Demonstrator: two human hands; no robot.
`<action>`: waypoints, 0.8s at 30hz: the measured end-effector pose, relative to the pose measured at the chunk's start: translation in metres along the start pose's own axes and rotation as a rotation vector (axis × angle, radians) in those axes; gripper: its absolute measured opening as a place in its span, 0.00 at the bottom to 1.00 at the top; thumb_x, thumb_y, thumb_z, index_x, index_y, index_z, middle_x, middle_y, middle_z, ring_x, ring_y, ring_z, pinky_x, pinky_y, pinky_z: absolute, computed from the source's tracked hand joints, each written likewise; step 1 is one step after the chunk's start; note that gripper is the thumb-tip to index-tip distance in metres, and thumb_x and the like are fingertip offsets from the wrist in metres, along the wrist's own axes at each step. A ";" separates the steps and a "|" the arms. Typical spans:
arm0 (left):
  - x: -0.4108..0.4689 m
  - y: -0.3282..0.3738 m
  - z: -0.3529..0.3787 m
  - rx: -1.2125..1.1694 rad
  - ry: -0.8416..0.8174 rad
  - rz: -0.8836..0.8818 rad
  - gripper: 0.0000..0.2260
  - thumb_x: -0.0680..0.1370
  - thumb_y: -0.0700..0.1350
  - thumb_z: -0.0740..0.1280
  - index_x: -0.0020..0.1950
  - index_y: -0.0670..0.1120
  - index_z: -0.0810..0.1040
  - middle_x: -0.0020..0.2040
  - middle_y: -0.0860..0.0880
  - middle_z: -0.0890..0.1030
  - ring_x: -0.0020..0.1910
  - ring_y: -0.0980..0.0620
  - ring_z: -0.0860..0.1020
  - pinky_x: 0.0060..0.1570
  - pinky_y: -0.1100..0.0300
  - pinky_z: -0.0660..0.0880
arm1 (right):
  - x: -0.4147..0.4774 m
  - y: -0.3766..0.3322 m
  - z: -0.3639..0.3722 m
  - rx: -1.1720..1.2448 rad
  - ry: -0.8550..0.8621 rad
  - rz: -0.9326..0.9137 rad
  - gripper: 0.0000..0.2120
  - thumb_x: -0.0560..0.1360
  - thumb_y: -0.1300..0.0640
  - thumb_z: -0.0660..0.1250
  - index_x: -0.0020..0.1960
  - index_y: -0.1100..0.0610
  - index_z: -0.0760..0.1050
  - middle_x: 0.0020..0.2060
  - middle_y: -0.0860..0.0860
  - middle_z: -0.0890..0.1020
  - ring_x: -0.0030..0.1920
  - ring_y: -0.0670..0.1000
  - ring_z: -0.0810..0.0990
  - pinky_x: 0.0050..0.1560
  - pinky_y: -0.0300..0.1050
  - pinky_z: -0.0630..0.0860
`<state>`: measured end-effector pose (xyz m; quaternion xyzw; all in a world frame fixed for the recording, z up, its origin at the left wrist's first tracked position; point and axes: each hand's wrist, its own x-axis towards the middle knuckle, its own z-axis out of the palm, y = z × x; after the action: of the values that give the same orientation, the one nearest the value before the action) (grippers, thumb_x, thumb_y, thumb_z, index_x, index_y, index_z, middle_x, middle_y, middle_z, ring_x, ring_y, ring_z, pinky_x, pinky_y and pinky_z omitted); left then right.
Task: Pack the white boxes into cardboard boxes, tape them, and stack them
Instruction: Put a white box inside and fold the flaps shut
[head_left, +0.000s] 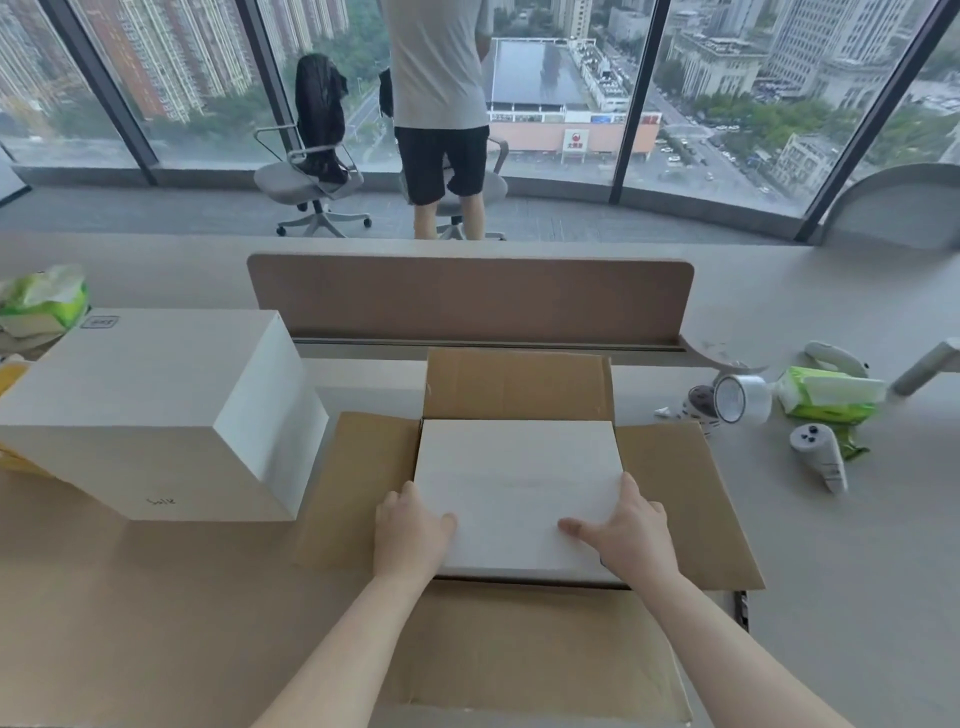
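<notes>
White box (514, 483), between left hand (410, 530), right hand (631, 530)

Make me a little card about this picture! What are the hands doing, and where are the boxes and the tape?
left hand: holds the white box by its left edge
right hand: holds its right edge
white box: in the opening of the cardboard box, flaps spread out
second white box: on the table, left of the cardboard box
tape roll: on the table, to the right, untouched
</notes>
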<state>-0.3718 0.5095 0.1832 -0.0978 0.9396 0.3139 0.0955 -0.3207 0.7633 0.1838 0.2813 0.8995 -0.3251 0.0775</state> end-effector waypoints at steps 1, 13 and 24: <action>0.000 -0.001 0.001 0.008 -0.001 0.015 0.12 0.73 0.48 0.67 0.52 0.43 0.73 0.50 0.46 0.74 0.53 0.45 0.72 0.54 0.50 0.74 | 0.001 -0.001 0.000 -0.006 -0.003 0.000 0.50 0.62 0.29 0.72 0.72 0.56 0.60 0.58 0.50 0.78 0.65 0.56 0.65 0.58 0.56 0.75; -0.025 -0.005 0.003 0.226 -0.154 0.210 0.09 0.77 0.47 0.64 0.55 0.46 0.70 0.57 0.50 0.69 0.59 0.49 0.68 0.54 0.56 0.71 | -0.029 -0.005 0.003 -0.327 -0.001 -0.167 0.30 0.74 0.40 0.68 0.69 0.54 0.66 0.64 0.52 0.70 0.65 0.54 0.67 0.60 0.44 0.70; -0.038 -0.006 0.003 0.301 -0.230 0.175 0.30 0.78 0.55 0.69 0.76 0.48 0.66 0.81 0.45 0.52 0.79 0.47 0.52 0.73 0.51 0.62 | -0.046 0.002 0.006 -0.370 -0.014 -0.197 0.29 0.68 0.37 0.72 0.61 0.52 0.70 0.62 0.49 0.69 0.63 0.53 0.68 0.59 0.46 0.71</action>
<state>-0.3335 0.5114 0.1869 0.0361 0.9637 0.1864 0.1878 -0.2813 0.7401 0.1931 0.1708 0.9665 -0.1623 0.1017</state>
